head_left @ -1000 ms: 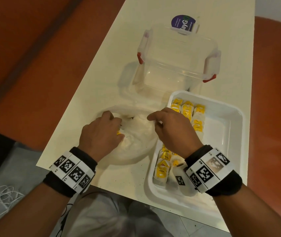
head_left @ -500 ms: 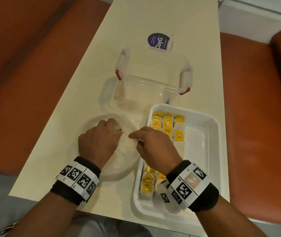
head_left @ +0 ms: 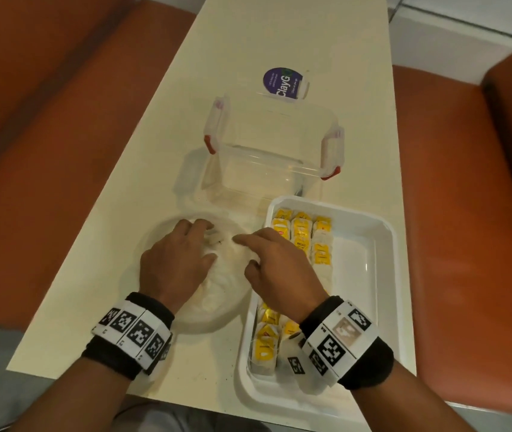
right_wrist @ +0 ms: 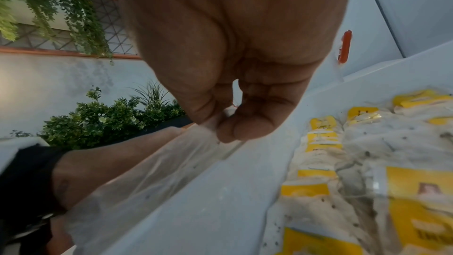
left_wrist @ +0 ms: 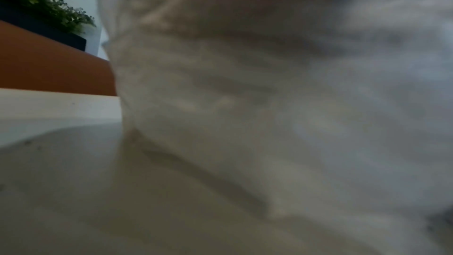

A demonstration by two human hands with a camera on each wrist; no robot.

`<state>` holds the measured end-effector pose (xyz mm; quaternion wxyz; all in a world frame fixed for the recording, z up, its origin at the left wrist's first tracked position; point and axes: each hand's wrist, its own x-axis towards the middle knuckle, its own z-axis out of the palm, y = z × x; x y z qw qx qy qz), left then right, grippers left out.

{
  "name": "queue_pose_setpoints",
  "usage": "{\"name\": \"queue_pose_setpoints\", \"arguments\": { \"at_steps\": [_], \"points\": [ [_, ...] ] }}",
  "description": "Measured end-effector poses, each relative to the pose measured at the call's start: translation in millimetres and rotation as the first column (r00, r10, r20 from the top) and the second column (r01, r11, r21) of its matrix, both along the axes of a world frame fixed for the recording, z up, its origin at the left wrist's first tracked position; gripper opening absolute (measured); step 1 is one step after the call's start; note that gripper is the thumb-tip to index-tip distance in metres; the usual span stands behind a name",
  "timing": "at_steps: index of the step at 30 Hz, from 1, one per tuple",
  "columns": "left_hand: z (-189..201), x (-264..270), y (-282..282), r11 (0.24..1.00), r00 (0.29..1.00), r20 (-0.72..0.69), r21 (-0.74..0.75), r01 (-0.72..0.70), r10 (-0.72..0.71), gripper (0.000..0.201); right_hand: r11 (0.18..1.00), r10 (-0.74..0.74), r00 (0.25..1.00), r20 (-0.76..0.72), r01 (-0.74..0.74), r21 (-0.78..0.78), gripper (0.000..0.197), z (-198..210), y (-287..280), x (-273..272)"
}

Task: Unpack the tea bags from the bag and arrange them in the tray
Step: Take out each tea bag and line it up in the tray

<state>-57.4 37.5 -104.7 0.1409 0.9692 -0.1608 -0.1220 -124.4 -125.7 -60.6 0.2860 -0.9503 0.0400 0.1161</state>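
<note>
A thin clear plastic bag (head_left: 217,294) lies crumpled on the cream table (head_left: 248,42), left of the white tray (head_left: 373,275). My left hand (head_left: 176,263) sits on top of the bag with its fingers curled into the plastic. In the left wrist view the bag (left_wrist: 245,104) fills the picture as a blur. My right hand (head_left: 279,266) reaches over the tray's left wall, and its thumb and finger (right_wrist: 220,123) pinch the bag's edge (right_wrist: 147,172). Yellow-tagged tea bags (head_left: 301,232) lie in rows along the tray's left side, with more (head_left: 267,347) near my right wrist. I see no tea bag inside the plastic bag.
A clear lidless container with red clips (head_left: 267,157) stands just behind the bag and tray. A purple round label (head_left: 284,84) lies beyond it. The right half of the tray floor is bare. Orange seats (head_left: 45,135) flank the narrow table on both sides.
The bag has sunk flatter under my hands. A yellow tea bag that showed under my left hand a second ago is out of sight. Both hands stay on the bag.
</note>
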Motion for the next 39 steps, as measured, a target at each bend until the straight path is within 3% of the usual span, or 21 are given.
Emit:
{"name": "queue_pose_setpoints", "arguments": {
  "at_steps": [6,11,16,19,22,27,35,39],
  "points": [
    [11,3,14,0.993,0.997,-0.063,0.106,0.057,-0.050,0.075,0.996,-0.064,0.997,0.048,0.066,-0.052,0.059,7,-6,10],
    [22,3,36,0.958,0.975,-0.129,0.197,0.206,-0.183,0.057,0.994,-0.032,0.997,0.068,0.038,-0.101,0.061,10,-6,10],
    [36,3,61,0.968,0.968,-0.133,0.106,0.228,-0.214,0.043,0.989,0.052,0.998,0.034,-0.047,-0.138,0.062,13,2,2],
    [38,1,69,0.945,0.971,-0.117,0.233,0.230,-0.208,0.037,0.987,0.101,0.994,0.036,-0.096,-0.130,0.061,16,12,-5],
    [33,-1,61,0.922,0.979,-0.094,0.332,0.200,-0.179,0.043,0.986,0.123,0.992,0.017,-0.120,-0.119,0.061,16,19,-7],
    [18,2,49,0.928,0.989,-0.103,0.349,0.132,-0.102,0.058,0.981,0.128,0.992,-0.011,-0.128,-0.142,0.060,17,15,-9],
    [7,13,69,0.971,0.972,-0.157,0.137,0.198,-0.176,0.025,0.974,0.133,0.991,-0.015,-0.133,-0.183,0.059,19,12,-12],
    [15,15,79,0.994,0.966,-0.238,-0.076,0.081,-0.097,0.018,0.966,0.122,0.992,-0.041,-0.128,-0.227,0.057,17,12,-12]
  ]
}}
